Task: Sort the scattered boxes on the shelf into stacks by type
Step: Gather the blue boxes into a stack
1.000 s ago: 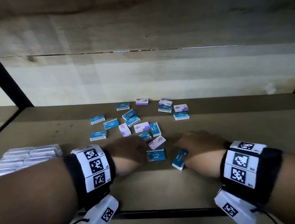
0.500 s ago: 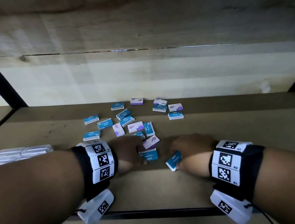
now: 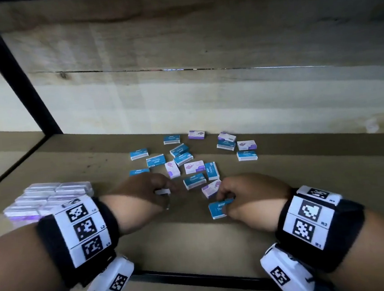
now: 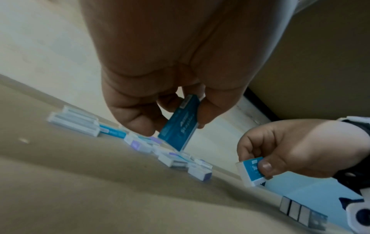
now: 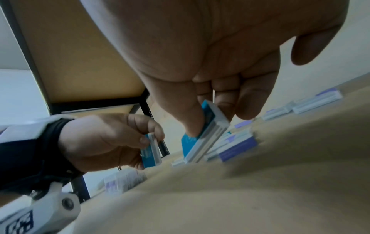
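Note:
Small blue staple boxes (image 3: 155, 160) and purple-and-white boxes (image 3: 194, 167) lie scattered on the brown shelf board (image 3: 195, 242). My left hand (image 3: 148, 191) holds a blue box (image 4: 179, 126) on edge between thumb and fingers, lifted off the board. In the head view only that box's white end (image 3: 162, 191) shows. My right hand (image 3: 244, 198) pinches another blue box (image 3: 218, 209), tilted, just above the board; the same box (image 5: 202, 136) shows under the thumb in the right wrist view. A purple box (image 3: 211, 188) lies just beyond the right hand.
A block of stacked white-and-purple boxes (image 3: 47, 199) stands at the left near the left forearm. A black shelf post (image 3: 15, 75) rises at the left. The pale back wall (image 3: 205, 102) closes the shelf behind the boxes. The shelf's front edge (image 3: 198, 279) runs under my wrists.
Both hands have closed on blue boxes and lifted them from the board. The left hand's box, flat on the shelf before, now stands on edge in its fingers.

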